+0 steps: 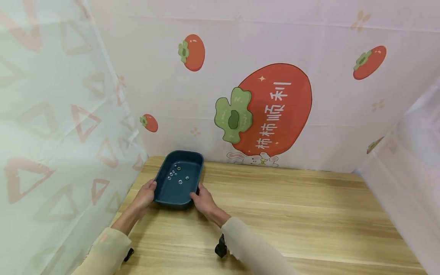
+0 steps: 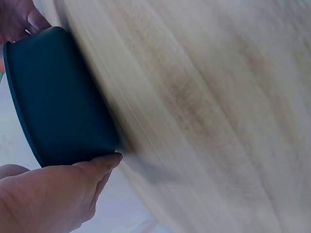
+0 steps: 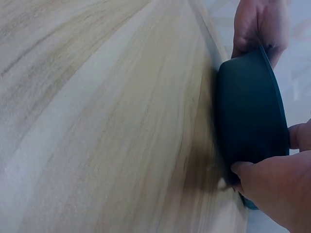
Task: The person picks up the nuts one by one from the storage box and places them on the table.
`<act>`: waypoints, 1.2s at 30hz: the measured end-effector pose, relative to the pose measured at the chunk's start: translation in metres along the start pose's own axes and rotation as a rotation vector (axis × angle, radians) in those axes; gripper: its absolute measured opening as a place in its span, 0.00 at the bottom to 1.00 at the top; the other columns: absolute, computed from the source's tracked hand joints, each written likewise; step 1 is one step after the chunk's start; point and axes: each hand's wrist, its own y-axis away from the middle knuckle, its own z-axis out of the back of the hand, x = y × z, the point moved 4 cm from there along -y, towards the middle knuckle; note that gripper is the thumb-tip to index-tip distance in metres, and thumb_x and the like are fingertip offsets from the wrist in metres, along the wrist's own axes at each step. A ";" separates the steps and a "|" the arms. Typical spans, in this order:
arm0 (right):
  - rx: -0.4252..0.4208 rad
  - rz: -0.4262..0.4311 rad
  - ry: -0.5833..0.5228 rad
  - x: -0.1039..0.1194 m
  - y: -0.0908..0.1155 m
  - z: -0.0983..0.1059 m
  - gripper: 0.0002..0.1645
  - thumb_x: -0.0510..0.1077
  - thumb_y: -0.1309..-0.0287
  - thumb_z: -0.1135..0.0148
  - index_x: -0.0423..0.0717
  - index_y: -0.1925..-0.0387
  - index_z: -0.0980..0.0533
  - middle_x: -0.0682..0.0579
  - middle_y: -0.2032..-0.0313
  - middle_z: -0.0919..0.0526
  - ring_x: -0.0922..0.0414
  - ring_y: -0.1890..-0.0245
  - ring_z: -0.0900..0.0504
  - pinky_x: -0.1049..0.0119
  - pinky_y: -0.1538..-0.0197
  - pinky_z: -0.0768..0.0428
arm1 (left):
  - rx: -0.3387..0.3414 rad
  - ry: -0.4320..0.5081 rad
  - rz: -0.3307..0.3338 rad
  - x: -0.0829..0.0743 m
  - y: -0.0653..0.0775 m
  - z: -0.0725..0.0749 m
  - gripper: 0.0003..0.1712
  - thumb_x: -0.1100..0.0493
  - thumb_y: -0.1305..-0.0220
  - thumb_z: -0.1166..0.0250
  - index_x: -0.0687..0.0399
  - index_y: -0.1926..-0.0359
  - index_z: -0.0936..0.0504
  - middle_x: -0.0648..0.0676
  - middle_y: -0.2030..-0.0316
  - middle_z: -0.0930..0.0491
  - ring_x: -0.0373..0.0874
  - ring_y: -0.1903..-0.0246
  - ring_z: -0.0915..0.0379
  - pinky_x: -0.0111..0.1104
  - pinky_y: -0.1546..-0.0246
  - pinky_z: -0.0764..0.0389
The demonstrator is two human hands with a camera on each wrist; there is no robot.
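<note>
A dark blue-green rectangular tray [image 1: 173,194] is at the left back of the table, with several small metal rings [image 1: 180,182] that look like nuts lying loose inside. My left hand [image 1: 146,194] grips its left side near the front corner. On the opposite side, my right hand [image 1: 205,200] holds the wall with the thumb over the rim. The left wrist view shows the tray's outer wall [image 2: 63,97] with left fingertips reaching its bottom edge. In the right wrist view, right fingers curl under the tray [image 3: 250,109]. Whether its base touches the table cannot be told.
The wood-grain table [image 1: 292,214] extends to the right. A white printed sheet [image 1: 165,88] with persimmon pictures hangs behind it, and other sheets flank both sides. A black device [image 1: 221,246] sits at the right wrist.
</note>
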 end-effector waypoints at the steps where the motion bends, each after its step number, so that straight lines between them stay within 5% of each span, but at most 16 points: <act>1: -0.003 0.002 0.003 0.001 0.000 0.001 0.34 0.37 0.20 0.52 0.40 0.19 0.42 0.40 0.24 0.31 0.46 0.24 0.32 0.45 0.25 0.32 | 0.001 0.008 -0.001 -0.001 0.000 -0.002 0.33 0.56 0.12 0.71 0.72 0.17 0.60 0.76 0.23 0.49 0.65 0.25 0.48 0.56 0.21 0.47; 9: 0.006 0.006 0.043 0.002 0.004 0.012 0.33 0.37 0.22 0.52 0.40 0.19 0.40 0.41 0.26 0.27 0.49 0.28 0.27 0.47 0.28 0.28 | -0.013 -0.037 -0.013 -0.005 0.006 -0.009 0.32 0.58 0.12 0.70 0.74 0.18 0.57 0.76 0.23 0.47 0.65 0.25 0.49 0.57 0.21 0.49; 12: 0.002 0.001 0.065 0.004 0.006 0.020 0.33 0.38 0.22 0.52 0.40 0.19 0.40 0.41 0.29 0.25 0.53 0.42 0.19 0.54 0.41 0.20 | -0.007 -0.039 -0.034 -0.010 0.008 -0.015 0.32 0.59 0.12 0.69 0.75 0.19 0.55 0.76 0.25 0.44 0.65 0.25 0.49 0.57 0.21 0.49; 17: -0.003 -0.009 0.061 0.010 0.012 0.038 0.35 0.38 0.22 0.53 0.39 0.18 0.42 0.39 0.32 0.22 0.50 0.48 0.17 0.56 0.49 0.19 | -0.012 -0.079 -0.054 -0.020 0.013 -0.029 0.30 0.61 0.13 0.67 0.77 0.21 0.48 0.77 0.29 0.39 0.66 0.24 0.49 0.58 0.21 0.51; 19: -0.006 -0.017 0.060 0.011 0.017 0.045 0.34 0.38 0.22 0.53 0.38 0.19 0.42 0.38 0.32 0.23 0.48 0.45 0.19 0.56 0.47 0.21 | -0.017 -0.099 -0.061 -0.023 0.017 -0.036 0.29 0.62 0.13 0.66 0.78 0.23 0.45 0.77 0.31 0.35 0.66 0.25 0.46 0.58 0.22 0.49; 21: -0.009 -0.033 0.054 0.011 0.022 0.054 0.34 0.38 0.21 0.54 0.38 0.18 0.42 0.36 0.39 0.20 0.46 0.55 0.19 0.59 0.56 0.23 | -0.011 -0.103 -0.071 -0.026 0.020 -0.044 0.28 0.62 0.13 0.65 0.78 0.24 0.43 0.77 0.34 0.32 0.66 0.28 0.41 0.58 0.23 0.44; 25: -0.018 -0.035 0.052 0.010 0.033 0.070 0.35 0.37 0.23 0.54 0.37 0.18 0.43 0.34 0.40 0.19 0.45 0.61 0.21 0.62 0.61 0.25 | -0.004 -0.140 -0.097 -0.029 0.027 -0.059 0.27 0.62 0.13 0.63 0.77 0.25 0.39 0.74 0.37 0.27 0.64 0.32 0.35 0.55 0.28 0.37; 33: -0.033 -0.001 0.054 0.010 0.060 0.102 0.39 0.32 0.27 0.55 0.34 0.18 0.47 0.32 0.26 0.32 0.43 0.36 0.24 0.65 0.53 0.24 | 0.019 -0.200 -0.148 -0.035 0.039 -0.093 0.26 0.61 0.14 0.59 0.73 0.26 0.35 0.70 0.38 0.23 0.63 0.32 0.32 0.58 0.29 0.34; 36: -0.042 0.005 0.050 0.012 0.069 0.113 0.40 0.31 0.28 0.55 0.34 0.18 0.48 0.32 0.25 0.33 0.41 0.30 0.27 0.61 0.42 0.20 | 0.003 -0.226 -0.180 -0.037 0.043 -0.105 0.25 0.61 0.14 0.57 0.73 0.26 0.34 0.69 0.39 0.21 0.61 0.34 0.29 0.57 0.31 0.32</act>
